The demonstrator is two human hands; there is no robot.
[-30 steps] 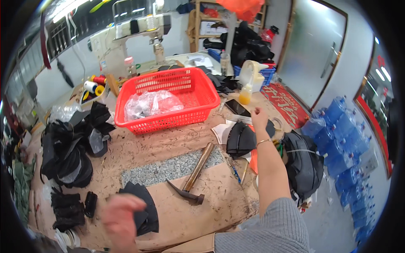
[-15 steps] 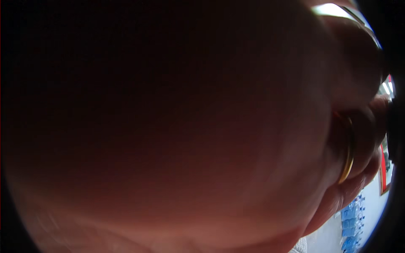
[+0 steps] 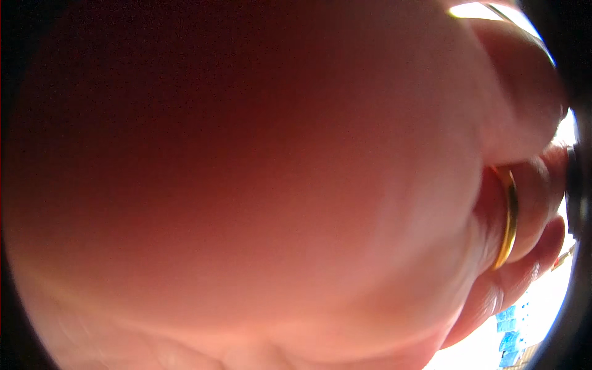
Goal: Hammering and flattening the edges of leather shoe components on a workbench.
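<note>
My left hand point(image 3: 345, 246) fills nearly the whole view, its palm right up against the camera and out of focus. Its fingers point right and are bent, with the tips close to a dark object point(image 3: 575, 191) at the right rim. What that object is, I cannot make out. A gold ring point(image 3: 509, 219) circles one finger. My right hand does not show. Nearly everything behind the palm is hidden.
Beyond the fingers, at the lower right, stand several blue-tinted clear bottles point(image 3: 509, 339), stacked against a bright, washed-out background. A glaring white patch shows above the fingers at the upper right.
The picture has grown much brighter, so the palm and ring stand out more. The bottles sit slightly lower in view, and the red-edged frame at the right has mostly gone. The hand has barely moved.
</note>
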